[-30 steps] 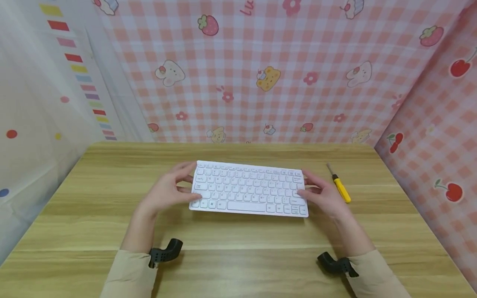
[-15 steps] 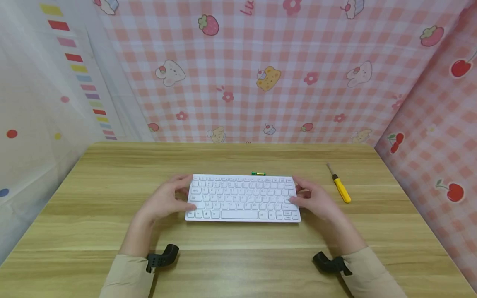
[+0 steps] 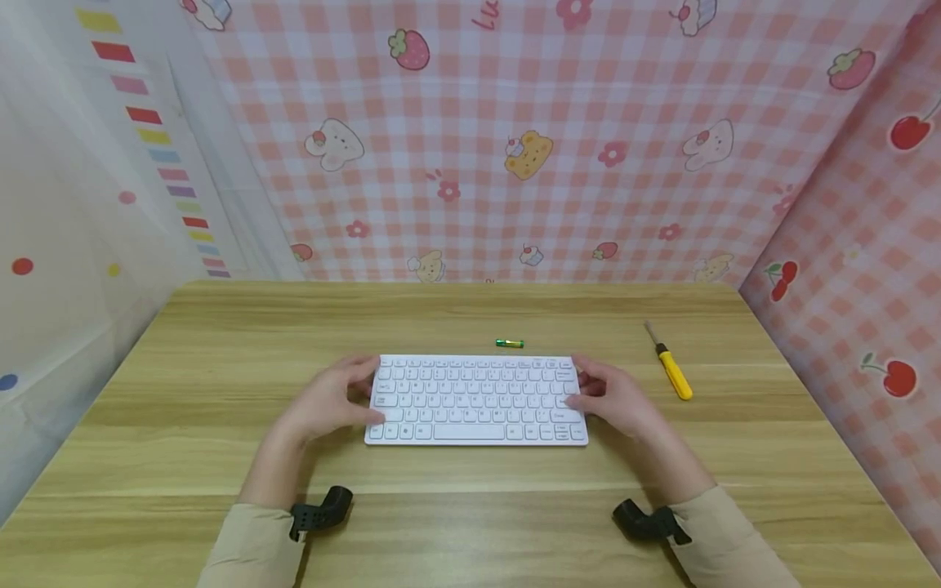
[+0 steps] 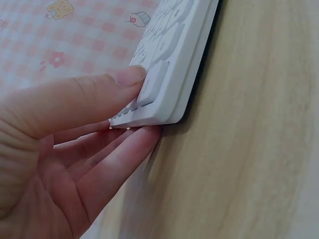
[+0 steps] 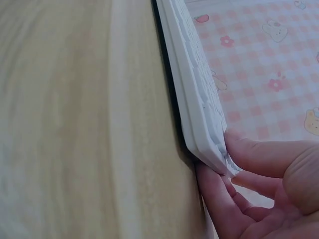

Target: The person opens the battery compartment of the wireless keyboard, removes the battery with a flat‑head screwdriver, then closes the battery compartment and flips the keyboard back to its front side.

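Observation:
A white compact keyboard [image 3: 474, 400] lies key side up low over the wooden table, its long side facing me. My left hand [image 3: 331, 400] grips its left end. In the left wrist view the thumb presses on a corner key and the fingers [image 4: 119, 164] are at the underside. My right hand [image 3: 613, 400] holds the right end the same way, thumb on top. In the right wrist view, its fingers [image 5: 217, 194] sit beneath the keyboard's edge [image 5: 199, 144], with a dark shadow line under it. Behind the keyboard lies a small green battery [image 3: 510, 343].
A screwdriver [image 3: 674, 371] with a yellow handle lies to the right of the keyboard. The wooden table [image 3: 470, 523] ends at a pink checked cloth backdrop [image 3: 470, 220]. Black wrist mounts [image 3: 323, 510] stick out from both sleeves.
Both hands have lowered the keyboard toward me and slightly left, levelling its earlier tilt. The green battery behind it, hidden a second ago, now shows fully. The screwdriver has stayed put.

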A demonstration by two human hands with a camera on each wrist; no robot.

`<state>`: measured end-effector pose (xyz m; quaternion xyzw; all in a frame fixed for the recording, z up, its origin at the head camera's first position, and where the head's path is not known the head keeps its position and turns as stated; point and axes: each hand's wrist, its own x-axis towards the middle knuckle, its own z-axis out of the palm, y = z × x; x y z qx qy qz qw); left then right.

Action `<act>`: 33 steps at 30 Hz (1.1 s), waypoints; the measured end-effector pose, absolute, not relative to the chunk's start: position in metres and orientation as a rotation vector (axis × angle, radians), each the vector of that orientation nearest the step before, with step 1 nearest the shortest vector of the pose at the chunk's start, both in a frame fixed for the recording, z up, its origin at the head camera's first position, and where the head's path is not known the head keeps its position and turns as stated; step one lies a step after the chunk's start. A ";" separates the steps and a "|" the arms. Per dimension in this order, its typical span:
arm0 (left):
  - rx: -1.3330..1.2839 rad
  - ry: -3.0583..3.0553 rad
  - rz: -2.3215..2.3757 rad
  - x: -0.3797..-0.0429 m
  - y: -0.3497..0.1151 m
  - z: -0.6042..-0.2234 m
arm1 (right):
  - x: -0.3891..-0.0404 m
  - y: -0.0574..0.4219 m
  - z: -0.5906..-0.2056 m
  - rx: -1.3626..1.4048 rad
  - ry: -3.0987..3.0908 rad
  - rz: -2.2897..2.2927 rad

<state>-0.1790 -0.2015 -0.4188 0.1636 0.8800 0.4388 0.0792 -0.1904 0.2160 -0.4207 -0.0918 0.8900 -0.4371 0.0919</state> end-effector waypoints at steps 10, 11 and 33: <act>0.449 2.562 1.369 -0.178 -0.202 -0.419 | -0.189 0.214 -0.422 -0.265 2.660 -1.282; 0.453 2.569 1.356 -0.178 -0.202 -0.419 | -0.189 0.214 -0.422 -0.265 2.666 -1.272; 0.740 2.842 0.920 -0.165 -0.213 -0.399 | -0.174 0.230 -0.406 -0.622 2.889 -0.990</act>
